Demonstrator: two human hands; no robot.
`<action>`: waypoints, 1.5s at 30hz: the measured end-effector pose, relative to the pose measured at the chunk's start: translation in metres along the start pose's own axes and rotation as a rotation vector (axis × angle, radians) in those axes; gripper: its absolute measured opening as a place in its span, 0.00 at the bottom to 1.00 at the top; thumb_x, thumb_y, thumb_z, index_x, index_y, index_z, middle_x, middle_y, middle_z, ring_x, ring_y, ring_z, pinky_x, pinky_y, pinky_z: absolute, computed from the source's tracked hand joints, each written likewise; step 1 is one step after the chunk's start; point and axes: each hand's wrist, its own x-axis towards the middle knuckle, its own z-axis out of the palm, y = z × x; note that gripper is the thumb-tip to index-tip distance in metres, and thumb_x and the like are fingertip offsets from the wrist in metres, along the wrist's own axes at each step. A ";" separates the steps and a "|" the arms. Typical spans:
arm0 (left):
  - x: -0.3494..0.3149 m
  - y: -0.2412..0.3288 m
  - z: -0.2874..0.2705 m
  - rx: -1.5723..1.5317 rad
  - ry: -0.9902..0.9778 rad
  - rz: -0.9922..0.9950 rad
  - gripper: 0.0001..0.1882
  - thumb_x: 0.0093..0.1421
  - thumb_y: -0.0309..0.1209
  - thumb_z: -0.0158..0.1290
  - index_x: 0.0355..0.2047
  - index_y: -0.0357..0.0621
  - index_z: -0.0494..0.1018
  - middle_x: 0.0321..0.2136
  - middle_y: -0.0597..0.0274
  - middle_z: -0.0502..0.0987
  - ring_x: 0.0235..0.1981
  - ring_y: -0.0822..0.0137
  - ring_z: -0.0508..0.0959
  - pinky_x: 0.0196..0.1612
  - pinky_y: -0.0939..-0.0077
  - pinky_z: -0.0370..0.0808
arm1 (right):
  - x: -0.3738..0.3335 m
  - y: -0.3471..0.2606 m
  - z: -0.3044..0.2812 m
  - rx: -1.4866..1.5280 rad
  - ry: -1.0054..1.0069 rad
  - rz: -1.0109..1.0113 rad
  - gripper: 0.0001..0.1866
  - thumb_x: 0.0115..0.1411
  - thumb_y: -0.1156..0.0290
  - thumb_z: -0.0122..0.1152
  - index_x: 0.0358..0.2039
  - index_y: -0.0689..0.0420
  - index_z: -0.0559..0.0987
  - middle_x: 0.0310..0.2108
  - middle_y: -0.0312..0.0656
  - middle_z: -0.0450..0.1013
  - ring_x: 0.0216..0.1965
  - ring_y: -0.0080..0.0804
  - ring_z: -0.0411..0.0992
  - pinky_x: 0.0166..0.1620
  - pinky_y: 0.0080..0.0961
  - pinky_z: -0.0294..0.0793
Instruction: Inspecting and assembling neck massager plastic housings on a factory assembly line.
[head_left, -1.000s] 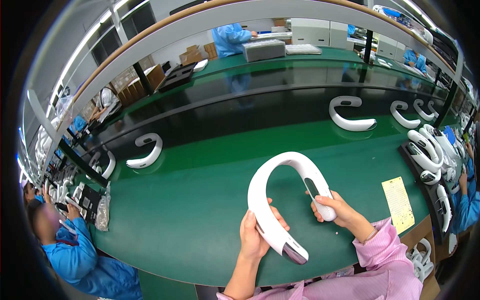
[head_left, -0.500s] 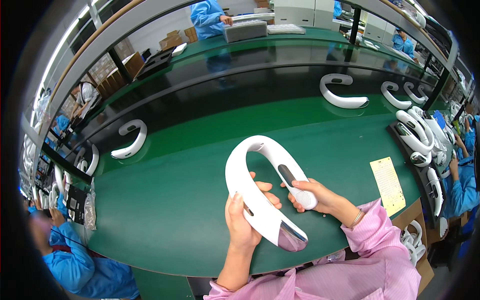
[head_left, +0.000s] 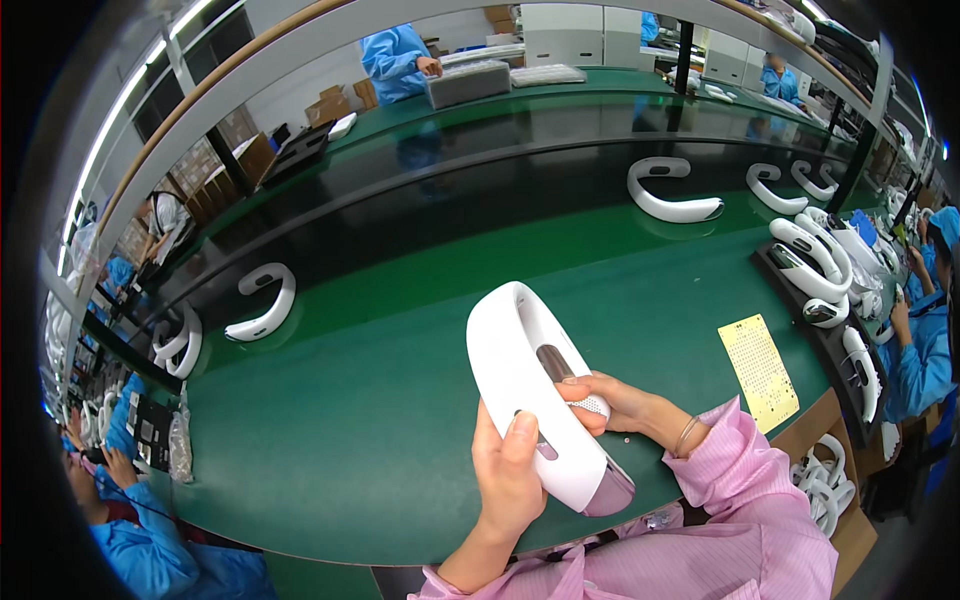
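Both my hands hold one white U-shaped neckband device point(head_left: 527, 405) above the green table, tilted so its outer side faces me. My left hand point(head_left: 508, 473) is closed round the nearer arm, thumb pressed beside a small oval window. That arm ends in a shiny purplish tip. My right hand point(head_left: 620, 402) grips the far arm near its dotted end, below a dark oval panel. The near arm partly hides the right fingers.
Similar devices stand on the conveyor, one point(head_left: 265, 303) at the left and another point(head_left: 675, 192) at the right. A yellow printed sheet point(head_left: 758, 372) lies right of my hands. Beyond it are a black tray point(head_left: 836, 352) of devices and a cardboard box point(head_left: 853, 497). Co-workers in blue sit at both sides.
The device has turned in my hands, its two arms now overlapping in view and its outer side showing more. My left thumb has moved up against the oval window. Conveyor pieces shifted slightly in view.
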 end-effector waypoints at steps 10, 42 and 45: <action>-0.005 0.006 0.000 -0.006 -0.023 -0.018 0.27 0.59 0.40 0.41 0.49 0.28 0.53 0.34 0.43 0.72 0.28 0.54 0.78 0.31 0.61 0.79 | 0.000 0.001 -0.010 0.059 -0.190 0.034 0.25 0.58 0.58 0.54 0.49 0.64 0.65 0.27 0.42 0.71 0.26 0.28 0.71 0.30 0.23 0.73; 0.032 -0.076 -0.092 -0.268 0.121 -0.621 0.34 0.63 0.55 0.31 0.57 0.39 0.53 0.51 0.49 0.65 0.44 0.60 0.72 0.45 0.68 0.72 | -0.060 -0.043 0.057 -0.978 0.180 -0.943 0.29 0.55 0.78 0.54 0.58 0.59 0.61 0.43 0.44 0.63 0.43 0.31 0.64 0.47 0.23 0.65; 0.032 -0.057 -0.094 -0.211 -0.089 -0.854 0.37 0.61 0.57 0.33 0.59 0.41 0.50 0.52 0.47 0.64 0.27 0.64 0.78 0.24 0.78 0.77 | -0.050 -0.052 0.048 -1.420 0.435 -1.358 0.27 0.47 0.81 0.59 0.50 0.58 0.70 0.51 0.52 0.60 0.53 0.47 0.60 0.56 0.42 0.58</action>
